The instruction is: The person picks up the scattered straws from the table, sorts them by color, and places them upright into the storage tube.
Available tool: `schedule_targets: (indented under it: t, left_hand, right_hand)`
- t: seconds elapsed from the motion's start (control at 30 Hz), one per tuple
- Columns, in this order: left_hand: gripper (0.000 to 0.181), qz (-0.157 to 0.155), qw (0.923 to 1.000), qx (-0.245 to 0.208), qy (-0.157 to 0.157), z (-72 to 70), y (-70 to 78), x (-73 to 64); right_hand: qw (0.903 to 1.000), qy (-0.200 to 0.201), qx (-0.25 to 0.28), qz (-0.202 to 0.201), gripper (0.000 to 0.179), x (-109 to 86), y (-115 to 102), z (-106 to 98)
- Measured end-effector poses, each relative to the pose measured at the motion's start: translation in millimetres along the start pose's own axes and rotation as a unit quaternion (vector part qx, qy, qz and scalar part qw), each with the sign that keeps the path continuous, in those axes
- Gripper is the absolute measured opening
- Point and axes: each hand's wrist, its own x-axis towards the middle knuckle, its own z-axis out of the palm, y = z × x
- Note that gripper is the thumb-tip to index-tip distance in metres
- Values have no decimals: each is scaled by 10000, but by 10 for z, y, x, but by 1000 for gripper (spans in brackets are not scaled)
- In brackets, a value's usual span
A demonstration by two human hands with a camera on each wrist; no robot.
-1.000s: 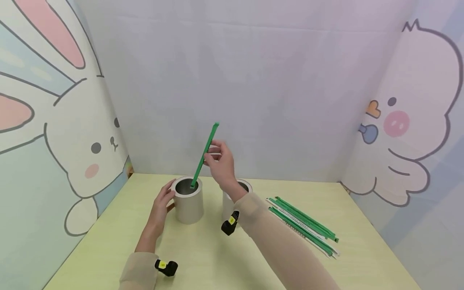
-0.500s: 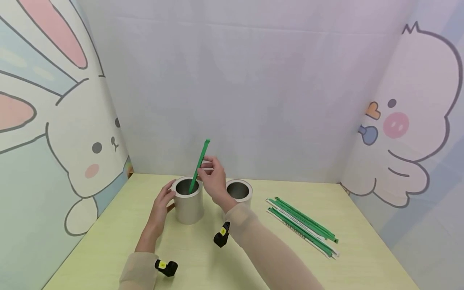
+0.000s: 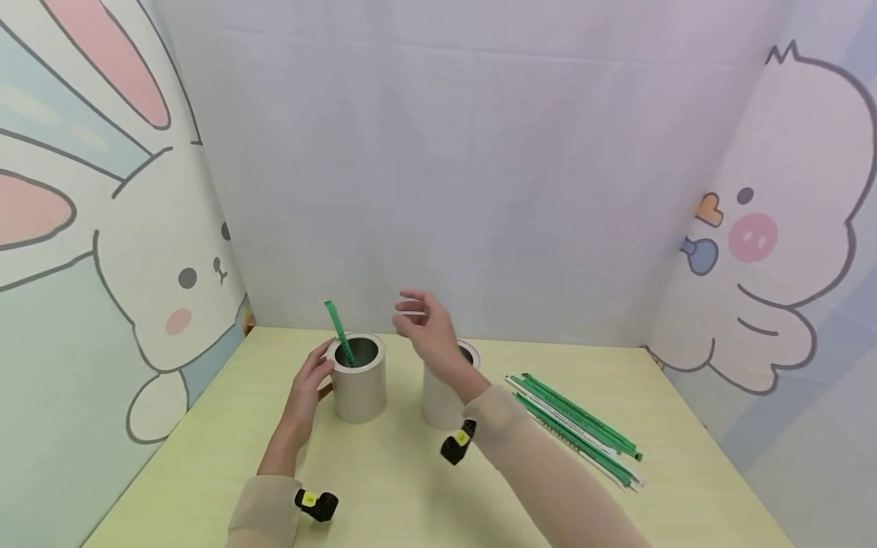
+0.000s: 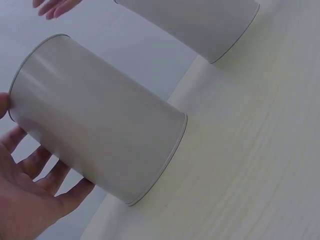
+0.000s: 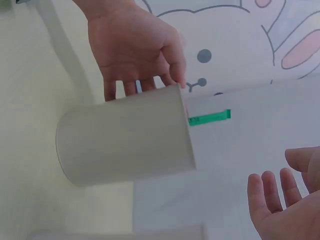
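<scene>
Green stick [image 3: 339,329] had left the right hand [image 3: 433,331], leaning inside left can [image 3: 360,394]. Right was empty, fingers parted; left hand [image 3: 301,392] rested against can. One in; other sticks [image 3: 577,412] lay on table [image 3: 384,487].

Wears plain beige long sleeves [image 3: 558,472], plus one small black camera [image 3: 326,508] with yellow label [image 3: 310,499] at each cuff [image 3: 495,417].

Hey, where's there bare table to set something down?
Bare table: the front between the left sleeve and right sleeve, left of the left hand, and right of the green-and-white sticks. Crowded: the left cup, gripped and holding a green stick, and the right cup, partly behind the right wrist.
</scene>
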Motion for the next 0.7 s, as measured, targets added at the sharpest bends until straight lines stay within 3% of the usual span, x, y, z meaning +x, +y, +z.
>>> schedule_targets:
  t: [0.23,0.37,0.57,0.7]
  left_hand:
    - [53,1,10000,-50,-7,1,-12,12]
    - [53,29,10000,-31,-2,-5,-11,13]
    - [54,65,10000,-3,-10,-1,-15,8]
    - [54,28,10000,-11,-33,9,-23,5]
  right_hand:
    - [9940,-481,-983,27,43,-191,-161,-945]
    - [9791,-727,-1885,225,46,-363,-133,-1443]
    - [9490,-1072,-2938,392,46,-664,191,-2005]
    - [9372,-1212,-3237,466,44,-900,445,-2252]
